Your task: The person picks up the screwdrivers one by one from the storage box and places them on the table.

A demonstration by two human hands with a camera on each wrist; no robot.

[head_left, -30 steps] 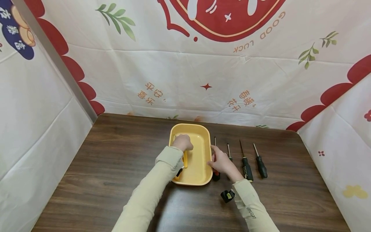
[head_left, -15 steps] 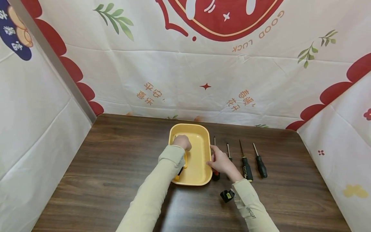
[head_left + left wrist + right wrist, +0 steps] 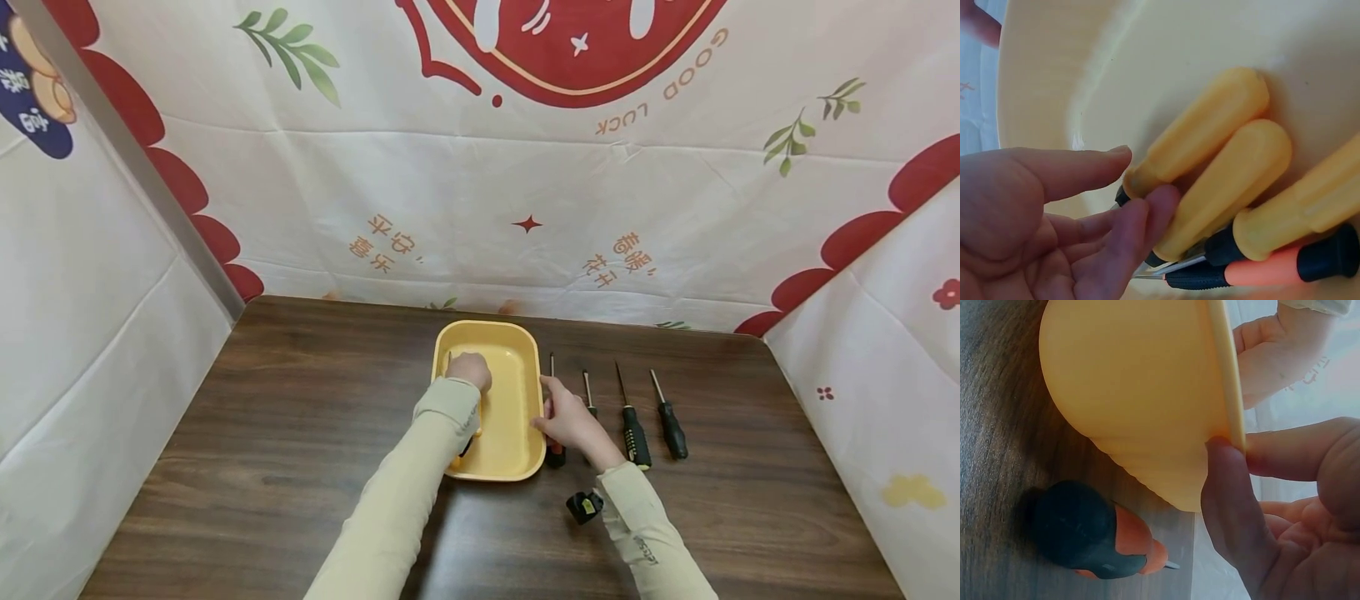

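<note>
A yellow tray [image 3: 497, 477] stands on the table. Inside it my left hand [image 3: 469, 372] reaches down, its thumb and fingertips on either side of the neck of a yellow-handled screwdriver [image 3: 1210, 119]. Beside that lie two more yellow-handled screwdrivers, one in the middle [image 3: 1235, 181] and one to the right [image 3: 1310, 200], plus a screwdriver with a red and black handle [image 3: 1266, 267]. My right hand [image 3: 573, 417] pinches the tray's right rim between thumb and finger. Just outside the tray under this hand is a red and black screwdriver [image 3: 1085, 528].
Right of the tray lie several screwdrivers, including a thin-shafted one [image 3: 636, 437] and a black-handled one [image 3: 672, 429]. A small black block with a yellow-green patch [image 3: 585, 507] sits by my right cuff. Printed cloth [image 3: 465, 192] hangs behind the dark wooden table [image 3: 300, 433].
My left forearm has swung slightly to the right, with the hand staying at the tray's left side. The right hand keeps its hold on the rim. The whole view has shifted a little.
</note>
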